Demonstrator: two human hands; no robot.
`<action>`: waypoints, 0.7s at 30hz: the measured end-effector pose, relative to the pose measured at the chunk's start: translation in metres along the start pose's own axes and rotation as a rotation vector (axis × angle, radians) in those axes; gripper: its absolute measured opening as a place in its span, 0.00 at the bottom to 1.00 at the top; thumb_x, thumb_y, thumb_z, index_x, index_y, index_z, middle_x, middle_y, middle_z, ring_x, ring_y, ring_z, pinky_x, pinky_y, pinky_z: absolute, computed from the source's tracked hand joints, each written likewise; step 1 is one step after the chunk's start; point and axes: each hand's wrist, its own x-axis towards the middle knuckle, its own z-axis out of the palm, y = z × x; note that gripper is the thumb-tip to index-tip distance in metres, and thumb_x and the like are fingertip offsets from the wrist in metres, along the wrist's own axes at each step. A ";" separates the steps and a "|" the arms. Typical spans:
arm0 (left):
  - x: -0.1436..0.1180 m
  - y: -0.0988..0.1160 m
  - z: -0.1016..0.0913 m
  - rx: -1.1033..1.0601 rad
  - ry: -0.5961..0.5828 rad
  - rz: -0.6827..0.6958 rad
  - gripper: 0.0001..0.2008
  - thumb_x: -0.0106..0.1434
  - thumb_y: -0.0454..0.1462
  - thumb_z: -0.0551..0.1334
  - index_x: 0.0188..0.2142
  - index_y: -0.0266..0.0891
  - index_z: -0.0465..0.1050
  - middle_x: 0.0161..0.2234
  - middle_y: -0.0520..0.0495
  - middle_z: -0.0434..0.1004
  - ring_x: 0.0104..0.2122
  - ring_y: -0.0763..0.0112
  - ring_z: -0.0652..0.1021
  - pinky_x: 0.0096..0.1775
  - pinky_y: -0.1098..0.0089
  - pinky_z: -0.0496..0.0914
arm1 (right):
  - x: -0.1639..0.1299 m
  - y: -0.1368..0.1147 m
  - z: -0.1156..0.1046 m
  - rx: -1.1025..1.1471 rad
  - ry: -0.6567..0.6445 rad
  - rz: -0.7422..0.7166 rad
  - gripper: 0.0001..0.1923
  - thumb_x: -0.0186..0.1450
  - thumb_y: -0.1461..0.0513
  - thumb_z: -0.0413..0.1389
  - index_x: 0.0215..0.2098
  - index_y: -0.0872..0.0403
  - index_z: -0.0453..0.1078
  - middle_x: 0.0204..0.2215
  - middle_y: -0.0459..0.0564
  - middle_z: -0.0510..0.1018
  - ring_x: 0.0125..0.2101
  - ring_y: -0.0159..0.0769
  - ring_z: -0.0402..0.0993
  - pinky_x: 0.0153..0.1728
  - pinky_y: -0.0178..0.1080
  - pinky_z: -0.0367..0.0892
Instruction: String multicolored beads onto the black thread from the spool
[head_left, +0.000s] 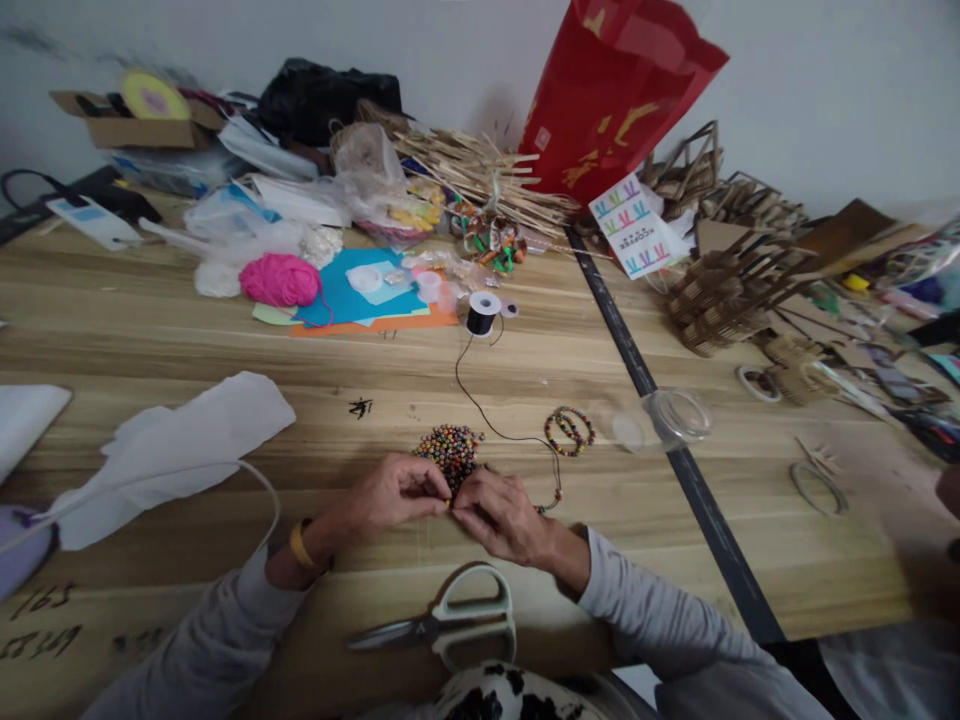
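My left hand [399, 490] pinches a small yellowish bead [448, 502] between thumb and fingertips. Close against it, my right hand [504, 515] has its fingers closed around the thin black cord, whose end is hidden by the fingers. The black cord [487, 425] runs from a spool [481, 314] round to that hand, and a few strung beads [551, 503] show beside the wrist. Just beyond my fingertips lies a pile of multicoloured beads [454, 448]. Two finished-looking beaded loops [570, 432] rest to its right.
Scissors [450, 620] lie in front of me. Small black pieces [360, 407] sit left of the beads. A clear round container [679, 415] stands right, near a dark strip [705, 500]. Pink yarn [280, 280], a red bag [607, 100] and woven baskets [720, 290] crowd the back.
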 end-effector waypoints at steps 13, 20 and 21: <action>-0.001 -0.001 -0.003 -0.014 0.015 -0.003 0.08 0.51 0.36 0.65 0.27 0.32 0.72 0.26 0.48 0.76 0.27 0.73 0.74 0.33 0.73 0.68 | 0.001 0.000 0.000 -0.015 0.054 -0.011 0.02 0.66 0.66 0.49 0.35 0.55 0.62 0.27 0.50 0.72 0.28 0.33 0.66 0.27 0.33 0.61; -0.001 -0.001 -0.006 -0.024 0.038 -0.022 0.08 0.50 0.37 0.66 0.28 0.33 0.72 0.27 0.47 0.77 0.29 0.72 0.76 0.34 0.73 0.70 | -0.002 0.002 0.000 -0.010 0.064 0.030 0.02 0.66 0.66 0.50 0.34 0.55 0.63 0.26 0.50 0.71 0.29 0.33 0.67 0.28 0.34 0.62; -0.001 -0.002 -0.006 -0.027 0.039 -0.023 0.08 0.50 0.37 0.66 0.28 0.33 0.72 0.27 0.47 0.77 0.29 0.72 0.76 0.34 0.73 0.70 | -0.002 0.002 0.000 -0.008 0.066 0.033 0.02 0.66 0.66 0.50 0.34 0.55 0.62 0.26 0.50 0.71 0.29 0.33 0.67 0.28 0.34 0.62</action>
